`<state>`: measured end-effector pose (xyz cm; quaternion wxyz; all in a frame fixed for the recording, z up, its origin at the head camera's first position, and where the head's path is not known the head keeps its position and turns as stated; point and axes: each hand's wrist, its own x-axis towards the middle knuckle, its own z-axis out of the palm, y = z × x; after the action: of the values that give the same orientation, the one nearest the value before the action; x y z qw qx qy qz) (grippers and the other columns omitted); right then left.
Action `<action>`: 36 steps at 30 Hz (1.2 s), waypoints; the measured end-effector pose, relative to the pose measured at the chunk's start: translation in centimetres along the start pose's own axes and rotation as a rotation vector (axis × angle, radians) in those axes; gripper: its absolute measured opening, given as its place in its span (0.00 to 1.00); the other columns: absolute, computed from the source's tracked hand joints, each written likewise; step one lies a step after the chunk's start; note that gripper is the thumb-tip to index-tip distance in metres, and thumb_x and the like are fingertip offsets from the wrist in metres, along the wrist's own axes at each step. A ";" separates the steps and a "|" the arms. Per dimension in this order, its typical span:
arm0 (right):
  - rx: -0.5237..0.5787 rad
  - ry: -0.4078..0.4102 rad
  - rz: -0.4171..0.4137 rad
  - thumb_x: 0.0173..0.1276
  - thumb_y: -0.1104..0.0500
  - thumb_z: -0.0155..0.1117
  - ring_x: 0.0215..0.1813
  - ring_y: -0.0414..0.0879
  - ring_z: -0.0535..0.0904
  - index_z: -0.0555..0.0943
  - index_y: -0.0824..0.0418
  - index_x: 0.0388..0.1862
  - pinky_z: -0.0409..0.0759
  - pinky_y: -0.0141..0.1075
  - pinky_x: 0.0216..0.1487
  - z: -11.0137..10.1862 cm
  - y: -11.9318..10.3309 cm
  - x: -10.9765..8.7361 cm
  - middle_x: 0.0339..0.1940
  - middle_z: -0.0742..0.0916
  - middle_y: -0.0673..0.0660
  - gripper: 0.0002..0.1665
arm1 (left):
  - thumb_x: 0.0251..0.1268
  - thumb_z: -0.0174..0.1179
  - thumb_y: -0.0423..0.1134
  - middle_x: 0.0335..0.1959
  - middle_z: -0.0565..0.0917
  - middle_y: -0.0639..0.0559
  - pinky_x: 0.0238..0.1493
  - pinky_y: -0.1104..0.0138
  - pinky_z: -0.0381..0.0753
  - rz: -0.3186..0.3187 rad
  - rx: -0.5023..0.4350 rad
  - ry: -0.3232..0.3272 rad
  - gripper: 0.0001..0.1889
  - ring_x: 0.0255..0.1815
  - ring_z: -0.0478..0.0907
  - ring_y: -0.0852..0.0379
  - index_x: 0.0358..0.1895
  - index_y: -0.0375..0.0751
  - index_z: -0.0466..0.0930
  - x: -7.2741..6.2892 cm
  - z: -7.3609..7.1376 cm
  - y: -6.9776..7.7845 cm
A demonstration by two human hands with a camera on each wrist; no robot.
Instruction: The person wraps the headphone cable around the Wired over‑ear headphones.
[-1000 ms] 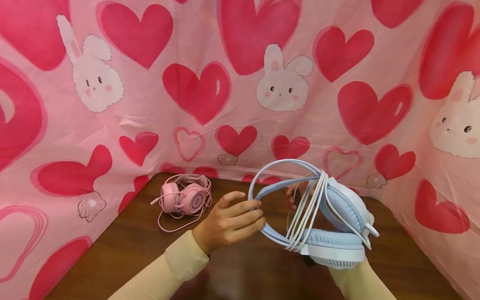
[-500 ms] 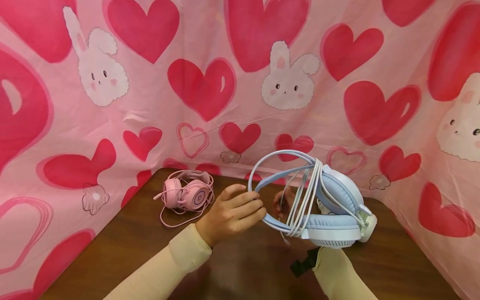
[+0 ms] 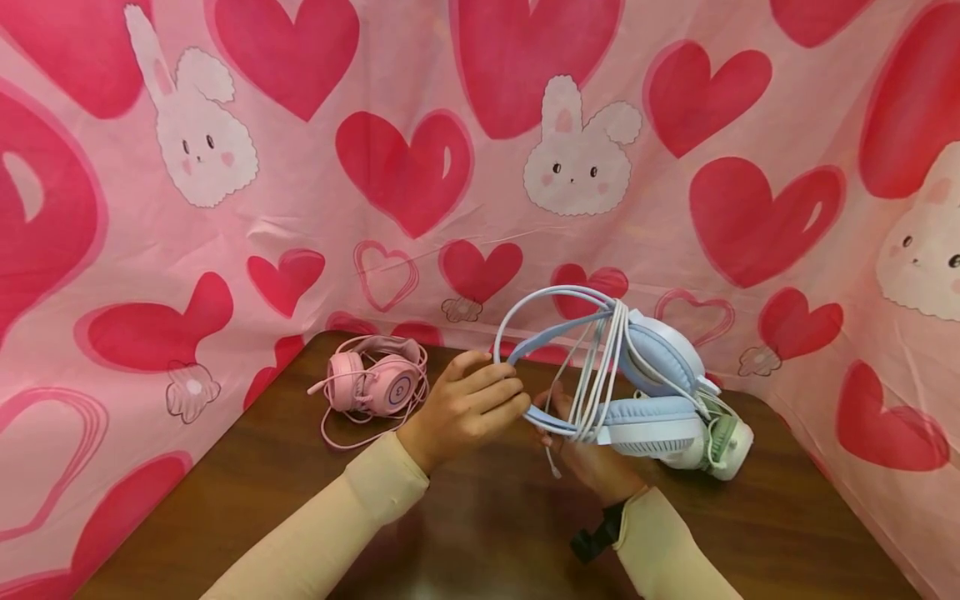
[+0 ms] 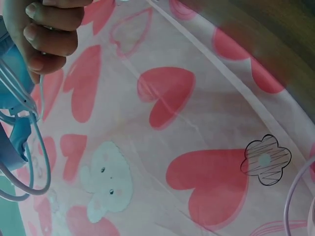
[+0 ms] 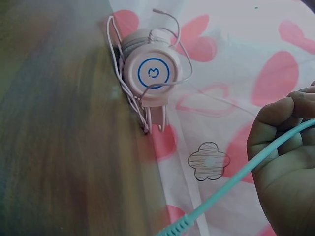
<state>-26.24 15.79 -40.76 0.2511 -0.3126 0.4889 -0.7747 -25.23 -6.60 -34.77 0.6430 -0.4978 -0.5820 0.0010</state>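
Observation:
A light-blue and white headset [image 3: 652, 437] hangs in the air, its white cable [image 3: 600, 375] wound around the middle in several turns. My left hand [image 3: 465, 408] grips its headband at the left. Behind the lower headband, my right hand [image 3: 596, 471] is partly hidden by headset and cable. Its fingers hold the loose cable [image 3: 550, 454], whose tip hangs below. In the right wrist view, a hand [image 5: 290, 167] with curled fingers has a pale blue-green cable [image 5: 236, 177] running across it. Part of the headset [image 4: 12, 147] shows at the left wrist view's left edge.
A pink headset [image 3: 382, 383] with its own cable lies at the back left of the brown wooden table [image 3: 480, 525]. A white and green headset [image 3: 723, 442] lies at the right, partly behind the held one. Pink heart-patterned cloth [image 3: 480, 200] walls the table's back and sides.
The held headset has shifted left and slightly up. My right hand has come out from behind the ear cups towards the headband, uncovering more of the white and green headset.

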 end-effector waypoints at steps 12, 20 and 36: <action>-0.256 0.123 -0.130 0.82 0.49 0.32 0.26 0.41 0.69 0.75 0.59 0.39 0.70 0.32 0.31 0.6 1.7 1.0 0.26 0.76 0.50 0.24 | 0.65 0.57 0.28 0.34 0.84 0.48 0.58 0.56 0.74 -0.036 -0.118 -0.020 0.06 0.42 0.80 0.50 0.35 0.38 0.84 -0.1 1.3 -0.6; -0.266 0.168 -0.087 0.81 0.49 0.38 0.24 0.42 0.68 0.74 0.60 0.38 0.68 0.33 0.28 1.4 1.8 0.8 0.25 0.75 0.53 0.21 | 0.62 0.60 0.28 0.34 0.84 0.47 0.58 0.57 0.74 -0.037 -0.119 -0.036 0.05 0.42 0.80 0.50 0.35 0.37 0.85 -0.4 1.6 -0.9; -0.308 0.088 0.043 0.80 0.46 0.40 0.25 0.43 0.72 0.74 0.63 0.42 0.74 0.34 0.28 2.4 2.3 -0.3 0.28 0.77 0.53 0.23 | 0.62 0.59 0.29 0.33 0.83 0.48 0.56 0.58 0.75 -0.094 -0.120 -0.072 0.04 0.41 0.79 0.49 0.34 0.37 0.84 -1.1 2.0 -1.9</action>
<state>-24.11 13.66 -42.14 0.1952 -0.3028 0.6190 -0.6979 -28.20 -6.86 -34.72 0.5902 -0.5071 -0.6264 -0.0462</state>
